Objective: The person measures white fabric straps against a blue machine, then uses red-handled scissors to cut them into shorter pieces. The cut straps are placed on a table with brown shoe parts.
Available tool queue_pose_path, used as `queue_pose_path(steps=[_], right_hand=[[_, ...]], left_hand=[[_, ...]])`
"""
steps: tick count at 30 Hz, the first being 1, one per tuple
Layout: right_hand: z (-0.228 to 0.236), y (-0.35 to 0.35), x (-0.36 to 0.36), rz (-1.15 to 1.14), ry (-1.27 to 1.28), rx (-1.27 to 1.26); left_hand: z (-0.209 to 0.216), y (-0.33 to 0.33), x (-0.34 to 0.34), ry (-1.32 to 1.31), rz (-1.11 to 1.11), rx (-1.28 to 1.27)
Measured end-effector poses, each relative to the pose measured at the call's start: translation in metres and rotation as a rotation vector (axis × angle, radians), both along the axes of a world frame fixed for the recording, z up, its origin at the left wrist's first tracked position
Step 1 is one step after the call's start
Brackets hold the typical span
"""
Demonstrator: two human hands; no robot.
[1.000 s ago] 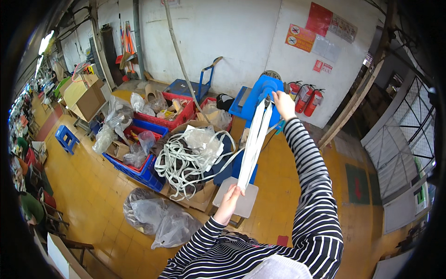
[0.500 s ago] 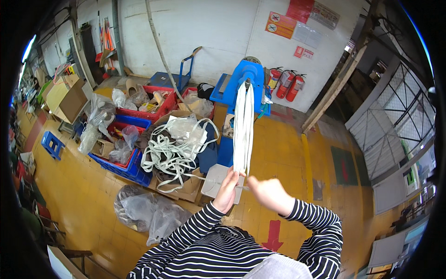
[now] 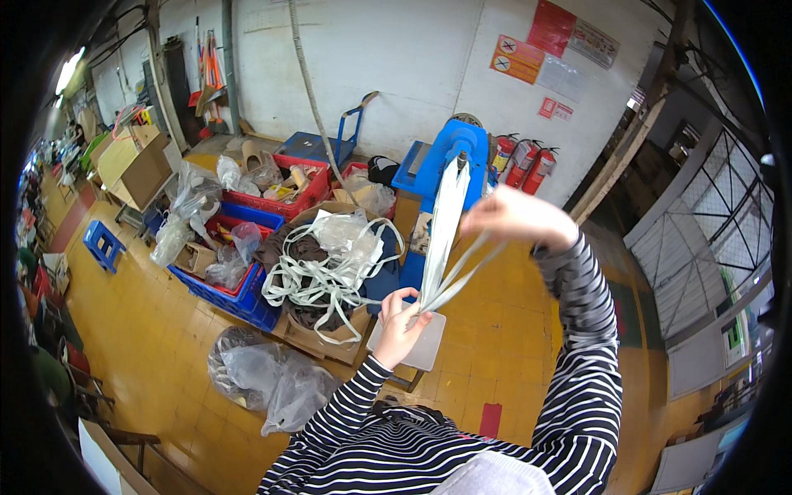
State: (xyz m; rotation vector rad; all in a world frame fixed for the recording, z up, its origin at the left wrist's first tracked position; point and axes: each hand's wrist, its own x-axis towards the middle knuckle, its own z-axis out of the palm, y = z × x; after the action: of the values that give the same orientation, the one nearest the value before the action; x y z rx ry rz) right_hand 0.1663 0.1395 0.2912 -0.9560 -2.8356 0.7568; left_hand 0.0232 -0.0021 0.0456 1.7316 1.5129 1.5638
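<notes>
A bundle of long white fabric straps hangs from the tip of a blue machine in front of me. My left hand is closed around the bundle's lower end. My right hand, smeared by motion, is up beside the machine, to the right of the bundle. Its fingers are curled, and loose strands run from my left hand up to it, standing apart from the rest.
Left of the bundle, a cardboard box holds a tangled heap of white strap. A grey-white stool stands beneath my hands. Blue crate, red crate and plastic bags lie leftward. Fire extinguishers stand by the wall.
My right hand has moved from beside my left hand up and away, drawing strands out to the right. The bundle now slants. My left hand stays at its lower end.
</notes>
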Motion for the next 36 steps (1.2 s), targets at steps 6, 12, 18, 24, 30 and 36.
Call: queue_pose_path(steps=[6, 12, 18, 24, 30, 36], right_hand=[[-0.003, 0.096, -0.063, -0.062, -0.361, -0.436], [0.001, 0.063, -0.032, 0.362, 0.242, -0.642], [0.012, -0.042, 0.064, 1.012, -0.323, -0.817], [-0.057, -0.107, 0.132, 0.212, 1.027, -0.944], [-0.084, -0.132, 0.158, -0.262, 0.959, -0.904], [-0.060, -0.150, 0.143, -0.425, 0.987, -0.962]], left_hand=[[0.002, 0.004, 0.018, -0.166, -0.007, 0.004], [-0.018, 0.004, -0.003, -0.286, -0.013, -0.152], [-0.003, 0.004, 0.018, -0.071, 0.055, 0.082], [0.008, -0.002, 0.024, -0.374, -0.212, -0.080], [-0.007, 0.004, 0.016, -0.379, -0.335, -0.192], [-0.002, 0.007, 0.003, -0.259, -0.403, -0.241]])
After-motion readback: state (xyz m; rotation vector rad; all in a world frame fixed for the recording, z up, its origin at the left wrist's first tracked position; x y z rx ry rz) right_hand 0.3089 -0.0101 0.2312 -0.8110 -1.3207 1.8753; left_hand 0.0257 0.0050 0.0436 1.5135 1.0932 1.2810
